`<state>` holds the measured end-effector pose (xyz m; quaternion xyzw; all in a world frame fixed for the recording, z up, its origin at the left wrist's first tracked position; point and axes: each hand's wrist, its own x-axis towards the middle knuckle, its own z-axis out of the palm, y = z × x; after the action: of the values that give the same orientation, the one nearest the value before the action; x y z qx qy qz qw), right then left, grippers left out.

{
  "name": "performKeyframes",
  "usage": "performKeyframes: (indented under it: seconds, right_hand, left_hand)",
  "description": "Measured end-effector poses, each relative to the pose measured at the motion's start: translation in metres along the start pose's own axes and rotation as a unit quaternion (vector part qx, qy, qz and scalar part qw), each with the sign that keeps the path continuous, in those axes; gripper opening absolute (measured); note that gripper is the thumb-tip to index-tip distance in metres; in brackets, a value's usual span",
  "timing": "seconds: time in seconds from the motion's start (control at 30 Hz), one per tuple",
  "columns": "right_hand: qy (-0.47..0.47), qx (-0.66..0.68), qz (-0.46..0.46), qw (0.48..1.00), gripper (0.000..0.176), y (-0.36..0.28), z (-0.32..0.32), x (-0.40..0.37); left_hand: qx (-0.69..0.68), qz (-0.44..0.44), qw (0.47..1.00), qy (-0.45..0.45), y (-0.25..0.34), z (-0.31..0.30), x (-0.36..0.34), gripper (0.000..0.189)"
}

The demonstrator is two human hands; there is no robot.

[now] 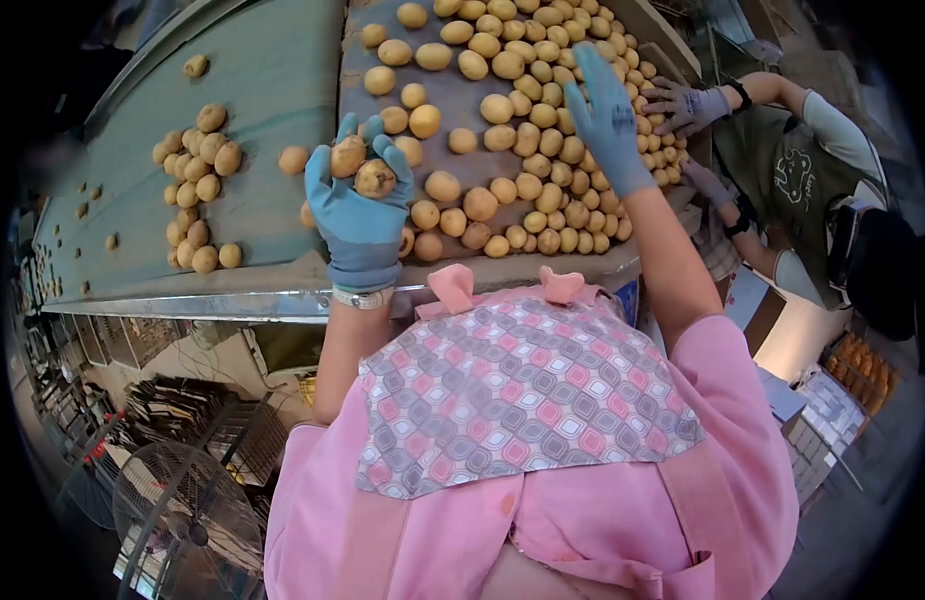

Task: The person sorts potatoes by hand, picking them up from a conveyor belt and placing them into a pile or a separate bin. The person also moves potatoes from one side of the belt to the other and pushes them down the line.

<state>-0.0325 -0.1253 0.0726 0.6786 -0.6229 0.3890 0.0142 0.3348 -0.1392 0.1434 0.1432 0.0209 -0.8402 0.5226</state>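
My left hand [361,215], in a blue and grey glove, is turned palm up with its fingers curled around two potatoes. One potato [349,157] sits between the fingers; the other potato [375,178] has a darker, blemished skin. My right hand [608,115], gloved in blue, is stretched out over the dense spread of yellow potatoes [553,140], fingers extended and nothing visibly gripped. Whether its underside touches them cannot be made out. Looser potatoes [480,205] lie on the dark surface between my hands.
On the green conveyor belt [273,90] at left lies a cluster of potatoes [196,165]. A metal edge [203,308] runs along the front. At right, a co-worker's gloved hands [688,105] reach into the potatoes. A fan [188,520] and crates [248,440] stand lower left.
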Motion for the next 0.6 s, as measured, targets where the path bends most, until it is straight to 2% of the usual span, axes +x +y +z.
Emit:
performKeyframes:
  seconds: [0.07, 0.13, 0.23, 0.27, 0.37, 0.43, 0.5, 0.57, 0.6]
  right_hand:
    - [-0.118, -0.130, -0.058, 0.983, 0.046, -0.029, -0.028, -0.041]
    - [-0.105, -0.098, 0.102, 0.984, 0.040, -0.022, -0.036, -0.090]
    - [-0.088, -0.037, 0.162, 0.982, 0.035, -0.058, -0.051, -0.089]
    - [-0.093, -0.080, 0.073, 0.990, 0.035, -0.075, -0.046, -0.078]
    - [-0.177, -0.050, -0.019, 0.983, 0.038, -0.132, -0.009, -0.059]
    - [-0.171, -0.131, 0.005, 0.977, 0.041, -0.155, 0.026, -0.058]
    - [-0.169, -0.184, -0.003, 0.968, 0.042, -0.157, 0.042, -0.054]
    - [-0.180, -0.202, -0.041, 0.962, 0.043, -0.153, 0.046, -0.048]
    - [-0.208, -0.164, -0.031, 0.964, 0.043, -0.150, 0.045, -0.045]
  left_hand:
    - [-0.019, 0.003, 1.000, 0.002, 0.011, -0.001, -0.002, 0.054]
    - [-0.036, -0.007, 0.999, 0.000, 0.017, 0.001, 0.001, 0.054]
    - [0.003, -0.002, 0.998, 0.058, 0.021, 0.014, -0.002, 0.055]
    - [-0.009, -0.022, 0.998, 0.052, 0.025, 0.014, -0.005, 0.055]
    - [-0.051, -0.092, 0.994, 0.003, 0.031, 0.011, -0.003, 0.055]
    - [-0.086, -0.142, 0.985, -0.054, 0.038, 0.010, -0.007, 0.057]
    - [-0.070, -0.144, 0.986, -0.051, 0.049, 0.013, -0.009, 0.057]
    - [-0.046, -0.157, 0.986, -0.015, 0.058, 0.020, -0.015, 0.056]
    - [-0.030, -0.170, 0.985, 0.015, 0.064, 0.026, -0.015, 0.056]
